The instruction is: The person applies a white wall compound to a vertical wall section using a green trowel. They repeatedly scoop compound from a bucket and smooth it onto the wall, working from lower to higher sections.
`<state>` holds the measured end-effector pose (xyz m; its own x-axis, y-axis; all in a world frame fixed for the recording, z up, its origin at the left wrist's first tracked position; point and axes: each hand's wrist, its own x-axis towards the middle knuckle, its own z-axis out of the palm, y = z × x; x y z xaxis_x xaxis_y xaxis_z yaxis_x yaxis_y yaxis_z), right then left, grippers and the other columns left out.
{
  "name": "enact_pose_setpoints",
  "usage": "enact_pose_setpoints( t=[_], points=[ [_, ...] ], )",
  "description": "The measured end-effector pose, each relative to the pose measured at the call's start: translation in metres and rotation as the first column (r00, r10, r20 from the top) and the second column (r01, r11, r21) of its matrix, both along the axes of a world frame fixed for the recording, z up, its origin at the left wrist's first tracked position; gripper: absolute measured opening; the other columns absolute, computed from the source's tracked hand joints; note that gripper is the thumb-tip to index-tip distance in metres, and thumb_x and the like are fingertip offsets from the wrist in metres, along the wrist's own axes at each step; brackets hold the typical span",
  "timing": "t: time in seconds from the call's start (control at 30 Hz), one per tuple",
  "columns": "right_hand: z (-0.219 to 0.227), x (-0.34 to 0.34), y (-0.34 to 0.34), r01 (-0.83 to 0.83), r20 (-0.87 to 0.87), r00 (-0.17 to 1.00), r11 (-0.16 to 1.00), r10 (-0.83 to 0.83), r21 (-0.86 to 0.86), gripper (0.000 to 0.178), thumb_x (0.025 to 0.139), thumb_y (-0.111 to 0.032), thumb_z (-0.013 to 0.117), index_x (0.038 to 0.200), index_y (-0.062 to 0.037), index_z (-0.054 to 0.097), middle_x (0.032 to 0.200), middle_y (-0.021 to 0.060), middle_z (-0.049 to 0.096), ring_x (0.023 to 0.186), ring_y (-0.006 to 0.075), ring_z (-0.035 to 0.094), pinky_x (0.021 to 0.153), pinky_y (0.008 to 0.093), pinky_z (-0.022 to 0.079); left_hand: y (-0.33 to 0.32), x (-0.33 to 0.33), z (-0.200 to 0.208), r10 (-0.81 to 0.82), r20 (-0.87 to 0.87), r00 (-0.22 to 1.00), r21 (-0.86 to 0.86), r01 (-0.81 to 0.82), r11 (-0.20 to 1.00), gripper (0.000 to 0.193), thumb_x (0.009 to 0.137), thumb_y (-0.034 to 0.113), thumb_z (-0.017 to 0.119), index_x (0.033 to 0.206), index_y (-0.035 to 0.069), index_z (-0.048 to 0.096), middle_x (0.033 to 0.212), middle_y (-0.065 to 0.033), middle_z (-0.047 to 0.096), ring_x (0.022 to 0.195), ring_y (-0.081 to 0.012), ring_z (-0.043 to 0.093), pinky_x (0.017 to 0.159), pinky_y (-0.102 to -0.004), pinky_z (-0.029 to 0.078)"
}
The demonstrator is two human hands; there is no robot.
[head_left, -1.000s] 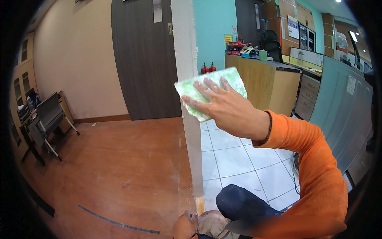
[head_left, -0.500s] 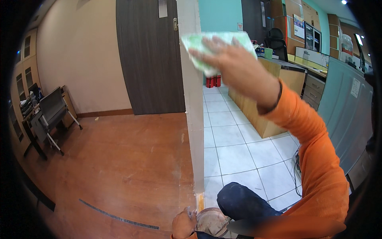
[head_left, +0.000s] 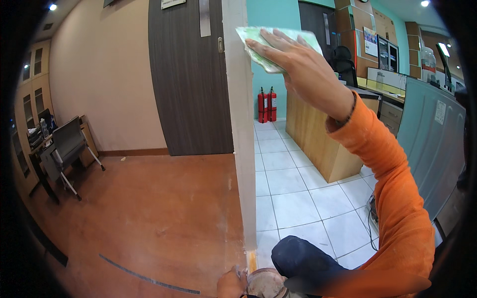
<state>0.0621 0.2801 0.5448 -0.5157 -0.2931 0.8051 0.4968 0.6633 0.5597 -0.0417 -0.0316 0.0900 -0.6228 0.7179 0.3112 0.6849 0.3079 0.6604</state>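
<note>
My right hand (head_left: 298, 57) is raised at the upper middle, its fingers laid over a thin green-and-white sheet (head_left: 258, 62) with dusty edges. That hand keeps the sheet at the right face of a pale, narrow wall end (head_left: 241, 124). Low in the picture, my left hand (head_left: 231, 284) is down near the floor with bent fingers. It grips the left rim of a dusty round bowl (head_left: 267, 284), which stands at the foot of the wall end. The lower part of the bowl is cut off by the picture's edge.
Left of the wall end are a reddish-brown floor (head_left: 174, 208), a dark door (head_left: 191, 84) and a folding chair (head_left: 72, 144). To its right lie white tiles (head_left: 293, 198), a wooden desk (head_left: 323, 129) and two red fire extinguishers (head_left: 267, 105). My bent knee (head_left: 303, 256) is close to the bowl.
The view has tilted upward, so the room sits lower in the picture. My right hand and the sheet have moved up along the wall end. My left hand stays by the bowl.
</note>
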Motion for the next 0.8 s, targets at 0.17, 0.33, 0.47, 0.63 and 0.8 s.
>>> enact_pose_setpoints(
  t=[0.17, 0.33, 0.47, 0.63, 0.8],
  points=[
    [0.021, -0.033, 0.021, 0.155, -0.010, 0.988, 0.971, -0.156, 0.181, 0.083, 0.087, 0.005, 0.059, 0.161, -0.0253, 0.038, 0.158, 0.0219, 0.045, 0.148, 0.0391, 0.042, 0.120, 0.0585, 0.034, 0.000, -0.001, 0.000, 0.041, -0.029, 0.999, -0.117, -0.045, 0.992, 0.040, 0.101, 0.038, 0.059, 0.096, 0.000, 0.070, 0.076, -0.0311, 0.065, 0.068, -0.0498, 0.064, 0.059, -0.0579, 0.050],
    [-0.053, -0.042, -0.005, 0.042, 0.200, 0.979, 0.999, -0.035, -0.032, 0.087, 0.084, 0.008, 0.058, 0.162, -0.0229, 0.035, 0.156, 0.0269, 0.046, 0.148, 0.0428, 0.040, 0.125, 0.0526, 0.030, 0.002, 0.000, 0.005, 0.053, 0.047, 0.997, -0.219, -0.041, 0.975, 0.043, 0.102, 0.041, 0.057, 0.101, 0.001, 0.071, 0.081, -0.0322, 0.067, 0.073, -0.0499, 0.067, 0.062, -0.0585, 0.052],
    [-0.060, -0.024, -0.021, -0.071, 0.220, 0.972, 0.995, 0.083, -0.065, 0.079, 0.084, 0.007, 0.057, 0.157, -0.0186, 0.044, 0.151, 0.0275, 0.050, 0.136, 0.0403, 0.053, 0.116, 0.0524, 0.040, 0.002, 0.004, 0.005, 0.079, 0.014, 0.997, -0.250, -0.073, 0.966, 0.045, 0.102, 0.044, 0.055, 0.103, 0.001, 0.071, 0.085, -0.0319, 0.068, 0.074, -0.0501, 0.067, 0.062, -0.0591, 0.052],
    [0.071, -0.021, -0.020, -0.133, 0.066, 0.989, 0.991, 0.134, -0.019, 0.057, 0.088, 0.005, 0.055, 0.140, -0.0164, 0.064, 0.110, 0.0193, 0.073, 0.096, 0.0308, 0.074, 0.084, 0.0472, 0.058, 0.000, 0.002, 0.006, 0.040, -0.031, 0.999, -0.259, -0.047, 0.965, 0.043, 0.102, 0.042, 0.057, 0.101, 0.002, 0.071, 0.083, -0.0295, 0.068, 0.071, -0.0509, 0.065, 0.060, -0.0591, 0.050],
    [0.108, -0.036, -0.026, -0.125, 0.178, 0.976, 0.992, 0.128, -0.030, 0.055, 0.085, 0.002, 0.056, 0.138, -0.0096, 0.063, 0.103, 0.0226, 0.074, 0.096, 0.0385, 0.071, 0.085, 0.0479, 0.056, 0.000, 0.004, 0.008, 0.017, -0.014, 1.000, 0.016, -0.017, 1.000, 0.036, 0.101, 0.037, 0.061, 0.097, 0.002, 0.070, 0.080, -0.0288, 0.066, 0.070, -0.0508, 0.063, 0.058, -0.0587, 0.048]
  ],
)
